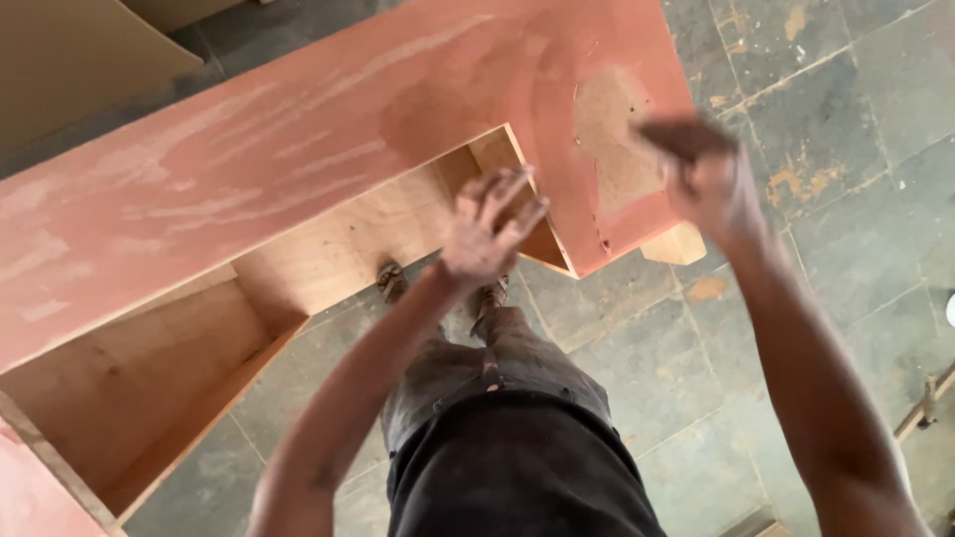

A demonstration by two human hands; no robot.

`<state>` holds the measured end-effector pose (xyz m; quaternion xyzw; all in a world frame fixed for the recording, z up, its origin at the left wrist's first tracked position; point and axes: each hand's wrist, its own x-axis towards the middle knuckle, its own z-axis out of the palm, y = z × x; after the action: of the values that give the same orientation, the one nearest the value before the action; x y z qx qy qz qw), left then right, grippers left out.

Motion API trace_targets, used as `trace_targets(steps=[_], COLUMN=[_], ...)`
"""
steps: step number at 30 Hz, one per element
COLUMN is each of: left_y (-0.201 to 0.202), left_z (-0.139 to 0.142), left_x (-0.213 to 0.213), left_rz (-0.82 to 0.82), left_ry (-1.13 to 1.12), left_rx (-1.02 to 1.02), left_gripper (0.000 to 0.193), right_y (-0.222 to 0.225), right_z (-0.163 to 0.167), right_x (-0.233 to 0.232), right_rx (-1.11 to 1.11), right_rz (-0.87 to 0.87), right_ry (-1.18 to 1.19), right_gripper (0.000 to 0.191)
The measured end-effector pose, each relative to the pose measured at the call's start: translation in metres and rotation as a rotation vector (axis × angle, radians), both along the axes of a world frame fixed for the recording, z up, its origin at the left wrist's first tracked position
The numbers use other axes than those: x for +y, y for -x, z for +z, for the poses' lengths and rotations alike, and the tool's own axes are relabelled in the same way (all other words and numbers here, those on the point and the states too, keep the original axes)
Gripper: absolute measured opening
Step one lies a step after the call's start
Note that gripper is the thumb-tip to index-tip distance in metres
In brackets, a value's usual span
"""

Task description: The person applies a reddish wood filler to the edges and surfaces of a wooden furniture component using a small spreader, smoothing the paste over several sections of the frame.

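A long plywood cabinet frame (298,149) with a reddish-brown coated face lies tilted across the view, its open compartments showing bare wood. My left hand (492,224) hovers at the corner of the opening's inner edge, fingers apart and slightly curled, holding nothing. My right hand (701,169) is blurred at the right end of the red face, beside a pale patch (617,129) where the coating is gone. Its fingers look bunched, perhaps over something dark and flat, but the blur hides what.
The grey stone-tile floor (816,99) runs under and around the frame. My legs and feet stand in front of the opening. A pale board (70,60) lies at the top left. A thin wooden piece (925,398) lies at the right edge.
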<state>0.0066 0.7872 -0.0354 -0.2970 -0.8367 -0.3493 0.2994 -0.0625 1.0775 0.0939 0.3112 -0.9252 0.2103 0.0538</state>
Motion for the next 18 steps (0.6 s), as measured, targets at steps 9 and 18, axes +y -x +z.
trace_targets(steps=[9,18], left_y=[-0.059,-0.047], left_z=[-0.009,0.0], left_x=[0.079,0.078], left_rz=[-0.058,0.13], left_ry=[0.076,0.009], left_rx=[-0.077,-0.134], left_gripper=[0.077,0.079], right_y=[0.025,0.066], right_z=[-0.027,0.017], right_x=[0.005,0.026], right_rx=[0.182,0.181], right_rz=[0.225,0.32], right_ry=[-0.235,-0.317], right_gripper=[0.055,0.054])
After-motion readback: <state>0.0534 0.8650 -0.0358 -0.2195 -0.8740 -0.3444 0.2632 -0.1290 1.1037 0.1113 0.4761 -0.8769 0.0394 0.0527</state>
